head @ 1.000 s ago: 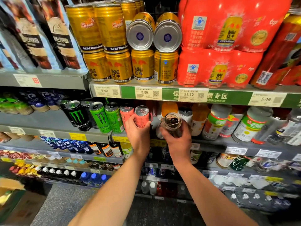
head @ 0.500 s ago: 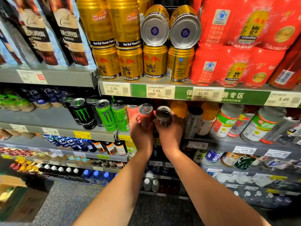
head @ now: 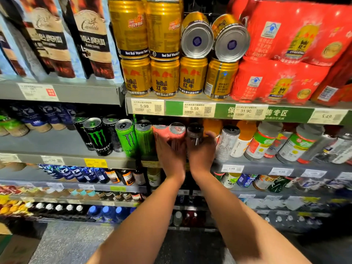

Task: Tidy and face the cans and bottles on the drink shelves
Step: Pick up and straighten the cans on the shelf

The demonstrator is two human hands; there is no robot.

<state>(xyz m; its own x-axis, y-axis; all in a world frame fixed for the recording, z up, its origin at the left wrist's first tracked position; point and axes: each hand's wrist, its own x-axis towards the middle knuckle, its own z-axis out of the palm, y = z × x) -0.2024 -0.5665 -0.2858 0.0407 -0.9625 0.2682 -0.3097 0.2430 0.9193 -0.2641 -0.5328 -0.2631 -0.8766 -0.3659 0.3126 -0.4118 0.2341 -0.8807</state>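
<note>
Pink can [head: 176,133] – middle shelf, right of green cans [head: 133,138] | our left hand [head: 171,155] grips it, right hand [head: 202,151] holds dark can [head: 195,133] | facing unfinished – two gold cans [head: 213,38] lie sideways above.

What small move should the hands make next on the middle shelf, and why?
Probably seat the dark can upright beside the pink can and let go. The right hand is wrapped on the dark can, the left hand steadies the pink one, and both already stand in the row beside the green cans.
</note>
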